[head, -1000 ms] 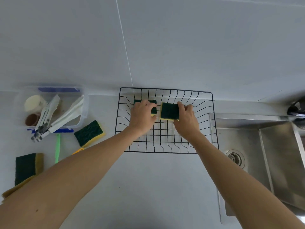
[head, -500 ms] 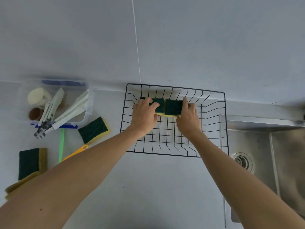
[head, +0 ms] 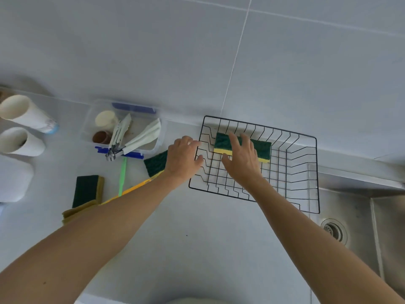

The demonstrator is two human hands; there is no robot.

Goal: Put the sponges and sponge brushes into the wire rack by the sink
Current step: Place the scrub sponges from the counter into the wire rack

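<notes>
Under the right grip [head: 240, 159] the two sponges [head: 260, 150] showed dark green tops over yellow bases, inside the black wire rack [head: 295, 172]. Just left of the left grip [head: 186, 156] lay another dark green and yellow sponge [head: 155, 164]. Farther left of it a green-handled brush [head: 122, 174] and a yellow-handled one [head: 131, 189] crossed the pale grey surface [head: 197, 238], beside a dark green sponge with an olive base [head: 87, 189] and a clear tub with blue clips [head: 131, 128].

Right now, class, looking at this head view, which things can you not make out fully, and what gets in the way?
- Sponge beside the rack: its right end is behind the left hand.
- Two sponges in the wire rack: the join is covered by the right hand.
- Yellow brush handle: its lower end is under the left forearm.
- Sink: cut off by the right edge.
</notes>
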